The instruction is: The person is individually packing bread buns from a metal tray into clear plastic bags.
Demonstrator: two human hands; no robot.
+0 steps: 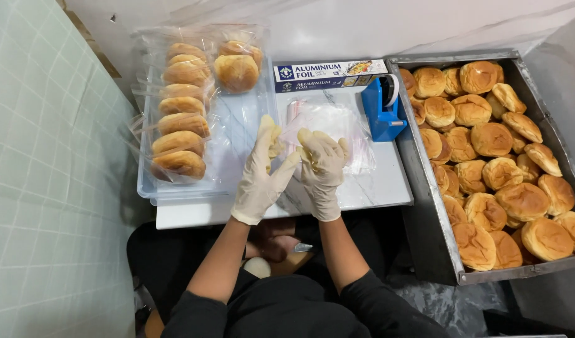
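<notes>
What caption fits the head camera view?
Gloved left hand and right hand over clear bags, between bagged buns and a metal tray of loose buns.

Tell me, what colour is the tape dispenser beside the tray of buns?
Blue: the tape dispenser shows clearly in the head view.

We note thin, matt cream rubber gloves on our left hand (260,168) and right hand (322,170), over a smooth, glossy white table (375,188). The buns (492,139) show a browned, faintly shiny crust in a dull grey metal tray (425,213). Clear glossy plastic bags (337,122) and a translucent plastic tray (146,188) complete the surfaces; the tape dispenser (383,112) is smooth blue plastic.
</notes>
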